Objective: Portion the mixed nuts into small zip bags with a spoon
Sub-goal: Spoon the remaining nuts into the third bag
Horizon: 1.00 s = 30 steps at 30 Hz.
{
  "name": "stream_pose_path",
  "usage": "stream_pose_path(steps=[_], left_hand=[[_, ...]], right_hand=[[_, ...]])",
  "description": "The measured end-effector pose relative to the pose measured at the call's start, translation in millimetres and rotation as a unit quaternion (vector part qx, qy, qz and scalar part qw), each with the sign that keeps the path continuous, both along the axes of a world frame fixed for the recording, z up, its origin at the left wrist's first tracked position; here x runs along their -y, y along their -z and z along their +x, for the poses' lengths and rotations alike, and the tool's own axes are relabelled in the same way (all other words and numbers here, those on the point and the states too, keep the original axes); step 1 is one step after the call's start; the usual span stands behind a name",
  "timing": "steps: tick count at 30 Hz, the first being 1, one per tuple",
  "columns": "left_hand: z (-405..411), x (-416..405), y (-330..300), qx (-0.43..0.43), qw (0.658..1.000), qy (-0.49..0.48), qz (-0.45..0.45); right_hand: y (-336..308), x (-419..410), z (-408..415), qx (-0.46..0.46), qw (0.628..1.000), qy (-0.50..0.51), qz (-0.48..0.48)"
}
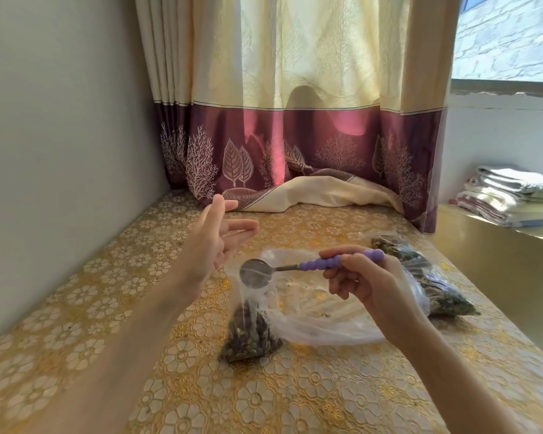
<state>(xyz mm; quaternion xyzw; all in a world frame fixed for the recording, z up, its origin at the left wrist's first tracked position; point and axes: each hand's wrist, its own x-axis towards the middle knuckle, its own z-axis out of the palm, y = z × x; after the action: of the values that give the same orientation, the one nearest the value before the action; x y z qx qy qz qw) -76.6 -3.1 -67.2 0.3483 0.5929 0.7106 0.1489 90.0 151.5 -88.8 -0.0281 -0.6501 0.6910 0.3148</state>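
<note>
My right hand [367, 283] grips the purple handle of a metal spoon [256, 273], whose empty bowl points left above the table. Below the bowl stands a small clear zip bag [248, 336] with mixed nuts in its bottom. My left hand [215, 236] hovers in the air to the left of the spoon, fingers relaxed and holding nothing. A large, nearly empty clear plastic bag [320, 317] lies under my right hand. Several filled small bags [433, 283] lie to the right.
The table [201, 386] has a gold floral cover and runs along a grey wall on the left. A cream and maroon curtain [295, 136] hangs at the back, its hem bunched on the table. Folded cloths [511, 192] are stacked on a ledge at the right.
</note>
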Motion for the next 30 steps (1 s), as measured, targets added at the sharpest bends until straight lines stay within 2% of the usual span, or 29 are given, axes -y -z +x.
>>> stream_pose_path(steps=[4,7,9,11,13,15,18,22,24,26,30], left_hand=[[-3.7,6.7,5.0,-0.043,0.999,-0.018,-0.027],[-10.5,17.2,19.6,-0.070,0.993,-0.030,-0.092],[-10.0,24.9,35.2,-0.040,0.993,0.015,-0.114],[-6.1,31.1,52.2,0.025,0.991,0.071,-0.112],[-1.8,34.2,67.7,0.046,0.982,0.098,-0.154],[0.5,33.1,80.2,0.023,0.971,0.115,-0.210],[1.8,28.4,85.6,-0.003,0.968,0.135,-0.212],[2.7,28.1,91.3,-0.024,0.978,0.106,-0.179],[6.8,28.5,91.6,-0.041,0.977,0.093,-0.185],[8.9,28.5,92.0,-0.077,0.967,0.091,-0.226],[10.4,29.6,89.7,-0.161,0.922,0.103,-0.338]], right_hand=[[1.0,-0.2,0.6,-0.003,1.000,0.000,0.000],[1.6,-1.5,1.2,0.000,1.000,0.002,-0.002],[2.0,-2.3,2.2,0.006,1.000,0.003,-0.009],[2.9,-3.5,3.1,0.007,1.000,0.009,-0.020],[3.4,-6.2,4.4,-0.002,0.999,0.022,-0.036],[3.6,-11.3,5.9,-0.018,0.997,0.043,-0.067],[7.8,-21.2,6.7,-0.023,0.990,0.104,-0.094],[25.3,-27.6,4.7,0.019,0.980,0.200,0.002],[33.8,-29.5,3.7,0.027,0.975,0.220,0.014],[39.2,-32.7,3.4,0.034,0.973,0.227,0.006],[45.1,-41.0,7.7,0.040,0.973,0.229,-0.016]])
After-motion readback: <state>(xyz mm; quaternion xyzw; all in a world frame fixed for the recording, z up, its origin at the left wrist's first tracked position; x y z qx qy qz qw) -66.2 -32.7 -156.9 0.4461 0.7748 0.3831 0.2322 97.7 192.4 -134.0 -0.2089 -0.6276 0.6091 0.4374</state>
